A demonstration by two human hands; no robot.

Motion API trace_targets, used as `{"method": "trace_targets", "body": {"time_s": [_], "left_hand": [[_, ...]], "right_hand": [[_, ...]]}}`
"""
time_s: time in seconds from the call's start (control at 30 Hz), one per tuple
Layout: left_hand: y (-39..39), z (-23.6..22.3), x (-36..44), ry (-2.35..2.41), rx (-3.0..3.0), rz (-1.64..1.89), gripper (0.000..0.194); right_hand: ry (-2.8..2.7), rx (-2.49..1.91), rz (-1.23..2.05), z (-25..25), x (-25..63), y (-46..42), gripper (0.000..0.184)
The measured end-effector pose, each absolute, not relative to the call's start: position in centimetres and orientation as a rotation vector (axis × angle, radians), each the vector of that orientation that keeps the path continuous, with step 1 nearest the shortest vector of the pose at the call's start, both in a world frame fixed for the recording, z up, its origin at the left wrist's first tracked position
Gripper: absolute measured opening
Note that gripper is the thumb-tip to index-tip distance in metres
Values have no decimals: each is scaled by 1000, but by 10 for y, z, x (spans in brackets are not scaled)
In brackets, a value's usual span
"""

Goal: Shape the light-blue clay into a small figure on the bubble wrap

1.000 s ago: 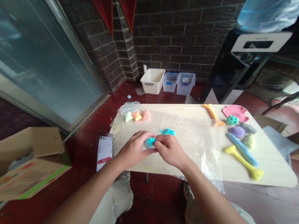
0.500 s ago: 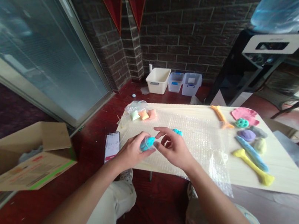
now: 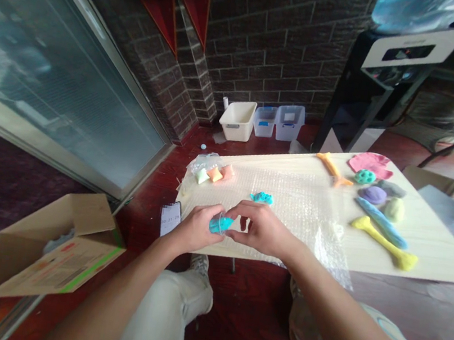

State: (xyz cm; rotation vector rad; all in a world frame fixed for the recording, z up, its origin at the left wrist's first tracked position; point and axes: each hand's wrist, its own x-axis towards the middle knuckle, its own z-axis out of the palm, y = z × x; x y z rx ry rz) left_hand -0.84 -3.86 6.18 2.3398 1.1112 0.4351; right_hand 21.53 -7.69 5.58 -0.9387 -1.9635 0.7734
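A lump of bright blue modelling clay (image 3: 219, 224) in a clear wrapper or cup, whose kind I cannot make out, is held over the table's near edge. My left hand (image 3: 199, 228) is closed around it from the left. From the right, the thumb and index finger of my right hand (image 3: 258, 229) curl onto the clay's open end, one above and one below it. Just beyond my hands, a crumpled blue clay piece (image 3: 262, 197) lies on a sheet of bubble wrap (image 3: 291, 194). Three small packets, one pale green (image 3: 201, 176), one orange (image 3: 215, 174) and one pink (image 3: 227, 172), lie further left.
Shaped clay pieces, among them a yellow bone-like one (image 3: 384, 244) and a blue stick (image 3: 381, 222), lie on the table's (image 3: 446, 242) right side. A phone (image 3: 170, 218) is beside the left edge. An open cardboard box (image 3: 56, 252) stands lower left; plastic bins (image 3: 237, 121) stand behind.
My right hand has moved slightly left, and its thumb and finger have closed onto the blue clay's end. The blue piece on the bubble wrap now shows more fully. The view has shifted slightly.
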Motion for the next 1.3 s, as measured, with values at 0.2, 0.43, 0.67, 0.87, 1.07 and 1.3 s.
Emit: {"method": "trace_targets", "body": {"time_s": [0.2, 0.43, 0.67, 0.87, 1.07, 1.3], "left_hand": [[-40, 68, -1, 1063, 2322, 390, 21], [-36, 75, -10, 976, 1757, 464, 51], [-32, 73, -22, 987, 1038, 731, 35], [-34, 70, -11, 1003, 861, 893, 37], [-34, 63, 2, 1016, 845, 1026, 35], [-38, 73, 0, 1042, 918, 991, 40]], "right_hand": [[-1842, -908, 872, 48, 217, -77, 17], [-1738, -1022, 874, 50, 219, -80, 19], [-1585, -1063, 916, 48, 221, -77, 16], [-1463, -1066, 871, 46, 214, -77, 15], [-1466, -989, 743, 39, 207, -76, 17], [-1586, -952, 790, 41, 212, -77, 19]]}}
